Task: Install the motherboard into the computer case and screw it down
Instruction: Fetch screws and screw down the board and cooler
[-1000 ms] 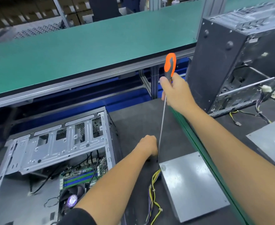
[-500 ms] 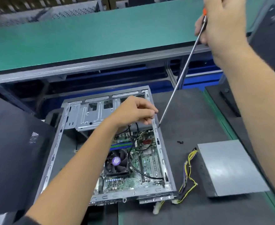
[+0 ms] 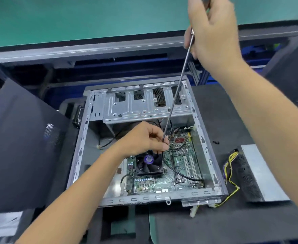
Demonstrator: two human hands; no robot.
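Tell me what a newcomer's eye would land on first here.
First the long screwdriver, slanting from the right hand at the top down to the left hand, which pinches its tip over the motherboard. Then the open computer case at centre, board and black fan inside. Right of it lies a grey power supply with yellow wires.

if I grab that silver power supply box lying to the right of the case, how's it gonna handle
The power supply looks like a rigid metal box, so probably stiff and fairly heavy for its size. Lying flat on the mat, it seems unlikely to tip or roll. Its yellow and black cable bundle hangs loose, so it would likely flop and could snag the computer case.
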